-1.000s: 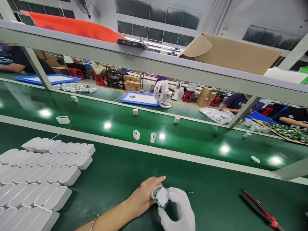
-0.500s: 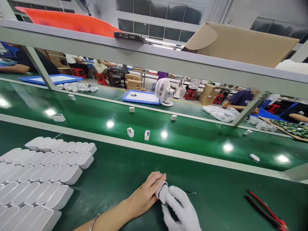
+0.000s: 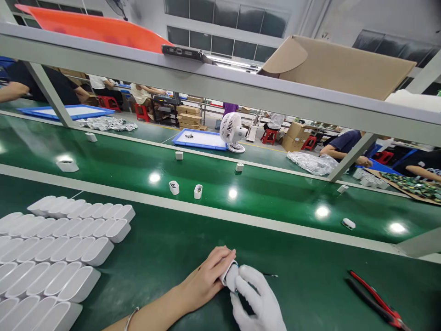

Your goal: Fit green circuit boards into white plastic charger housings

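Note:
My bare left hand (image 3: 208, 276) wraps round a small white plastic housing (image 3: 224, 277), its open end facing right. My right hand (image 3: 257, 296), in a white glove, has its fingers at that opening, the index finger reaching into or against it. A bit of green, perhaps a circuit board, shows between the gloved fingertips; most of it is hidden. Behind the glove a thin dark wire (image 3: 270, 275) sticks out over the green bench. Pliers (image 3: 375, 299) with red and black handles lie to the right.
Rows of white oval housings (image 3: 96, 250) stand at the left. Beyond a pale rail, the green conveyor belt (image 3: 275, 197) carries several white housings. Overhead runs a shelf (image 3: 220, 76) with a cardboard box (image 3: 341, 64). Co-workers sit across the belt, near a white fan (image 3: 231, 128).
The housings on the belt have shifted left. Both my hands stay almost where they were, at the housing. A co-worker's arm at the far left has moved.

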Demonstrator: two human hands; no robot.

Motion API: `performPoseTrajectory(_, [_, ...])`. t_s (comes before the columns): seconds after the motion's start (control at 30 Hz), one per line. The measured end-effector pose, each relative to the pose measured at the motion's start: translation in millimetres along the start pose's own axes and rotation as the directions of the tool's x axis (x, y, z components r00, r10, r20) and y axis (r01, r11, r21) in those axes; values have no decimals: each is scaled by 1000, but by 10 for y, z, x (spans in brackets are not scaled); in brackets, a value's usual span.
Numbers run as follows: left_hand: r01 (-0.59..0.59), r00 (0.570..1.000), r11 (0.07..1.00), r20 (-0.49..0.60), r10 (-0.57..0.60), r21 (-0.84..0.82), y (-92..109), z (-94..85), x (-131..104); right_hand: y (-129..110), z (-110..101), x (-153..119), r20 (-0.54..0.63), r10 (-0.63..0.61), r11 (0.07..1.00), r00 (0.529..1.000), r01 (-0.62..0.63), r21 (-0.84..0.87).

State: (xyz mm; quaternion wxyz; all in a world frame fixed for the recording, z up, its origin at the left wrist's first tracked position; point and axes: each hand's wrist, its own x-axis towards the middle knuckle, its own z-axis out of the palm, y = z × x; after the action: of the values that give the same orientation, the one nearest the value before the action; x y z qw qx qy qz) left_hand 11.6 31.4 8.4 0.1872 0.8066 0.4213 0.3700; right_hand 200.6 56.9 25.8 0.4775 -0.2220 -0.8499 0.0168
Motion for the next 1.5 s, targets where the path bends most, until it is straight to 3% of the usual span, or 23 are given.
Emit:
performPoseTrajectory(0.2, [-8,1000,999,26,8,-33,-14,6,-8,19,-9,-9,124,-9,994,992,22,-107])
performPoseTrajectory(0.37, [102,994,983,-8,-104,-155,-9,-10,-4,13,-115,-126,9,103,973,995,-99,-207])
performPoseTrajectory(0.53, [267,964,929,55,-262,-257,65,-73,4,-68,-38,-101,232,20,986,972,19,-167])
performPoseTrajectory(0.7, [301,951,904,28,-307,-303,109,-107,63,71,-17,-149,115,198,944,973,-158,-289])
performPoseTrajectory(0.8, [346,935,870,52,-351,-351,83,-115,109,304,-36,-183,198,345,885,917,-247,-395])
performPoseTrajectory(0.93, [435,898,831,101,-428,-348,30,-123,119,451,-99,-93,378,498,849,781,-350,-395])
performPoseTrajectory(1.03, [486,873,818,114,-475,-309,-31,-96,108,401,-162,25,344,576,809,742,-458,-369])
performPoseTrajectory(1.17, [550,826,762,82,-558,-342,-97,16,120,361,-188,99,253,584,797,771,-485,-360])
performPoseTrajectory(1.23, [532,834,771,59,-549,-352,-93,81,114,364,-173,79,237,543,818,806,-445,-364])
performPoseTrajectory(1.3, [508,853,796,63,-518,-330,-84,126,99,368,-134,41,250,529,833,811,-440,-334])
performPoseTrajectory(1.37, [491,868,823,80,-490,-284,-91,142,83,366,-67,8,274,598,800,753,-535,-273])
performPoseTrajectory(1.5, [473,881,861,120,-458,-190,-168,132,55,337,121,4,269,769,630,580,-758,-168])
